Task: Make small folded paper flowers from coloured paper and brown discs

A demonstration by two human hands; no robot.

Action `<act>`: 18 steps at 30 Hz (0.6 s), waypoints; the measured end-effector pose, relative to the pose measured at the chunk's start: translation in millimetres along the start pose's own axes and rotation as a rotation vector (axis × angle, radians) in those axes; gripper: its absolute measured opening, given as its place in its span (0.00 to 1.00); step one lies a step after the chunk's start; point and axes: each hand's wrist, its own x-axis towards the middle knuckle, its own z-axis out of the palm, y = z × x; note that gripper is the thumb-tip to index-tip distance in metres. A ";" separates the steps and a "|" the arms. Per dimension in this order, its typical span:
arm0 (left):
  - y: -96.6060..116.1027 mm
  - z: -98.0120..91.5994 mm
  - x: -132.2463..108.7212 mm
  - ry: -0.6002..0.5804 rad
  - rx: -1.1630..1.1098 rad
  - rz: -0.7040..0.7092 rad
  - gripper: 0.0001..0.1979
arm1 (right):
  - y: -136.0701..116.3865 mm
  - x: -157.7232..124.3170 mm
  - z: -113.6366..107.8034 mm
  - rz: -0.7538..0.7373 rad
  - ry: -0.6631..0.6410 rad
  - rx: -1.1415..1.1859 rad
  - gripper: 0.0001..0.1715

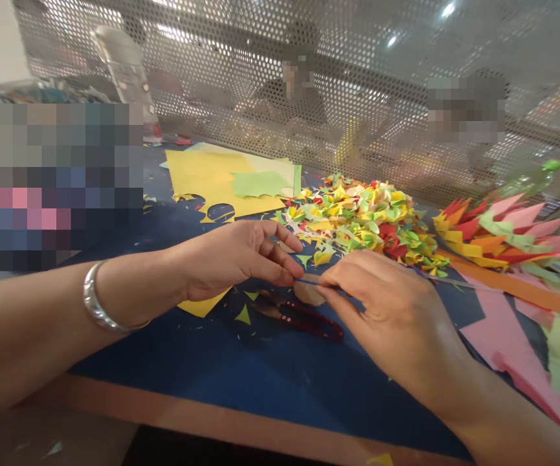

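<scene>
One thin blue rod [307, 281] spans the small gap between the hands at the centre of the frame, above the table. The left hand [245, 259] pinches its left end between thumb and forefinger, the other fingers loosely curved; the right hand [391, 294] grips the other end with thumb and forefinger nearly closed, the rest folded in. Just below, a roundish brown piece [309, 294] lies beside snips [309, 318] with dark red handles, pointing left. Lower centre, a broad stretch of smooth dark blue tabletop [260, 382] gives room between the forearms, down to a pale brown edge strip [177, 411]. Behind the hands, a flat yellow sheet [202, 175] with rounded bites along its margin carries a light green piece [263, 184]. Right of it, curled paper bits [357, 213] heap up loosely, crowding the right hand's far side. At the right, folded paper spikes [513, 226] fan out above an orange strip [517, 279] and angular pink paper [507, 330]. A perforated metal screen [212, 84] bounds the table's far side.
</scene>
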 end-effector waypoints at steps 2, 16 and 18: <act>-1.2 0.7 0.1 -0.001 -0.009 0.008 0.23 | -0.5 0.0 0.3 -0.003 -0.001 -0.001 0.08; -4.4 5.0 0.1 -0.011 0.113 0.143 0.21 | 2.6 0.7 2.7 0.002 0.009 0.020 0.08; -5.5 3.5 1.2 -0.018 0.142 0.182 0.20 | 2.7 0.4 2.8 0.011 0.004 0.022 0.08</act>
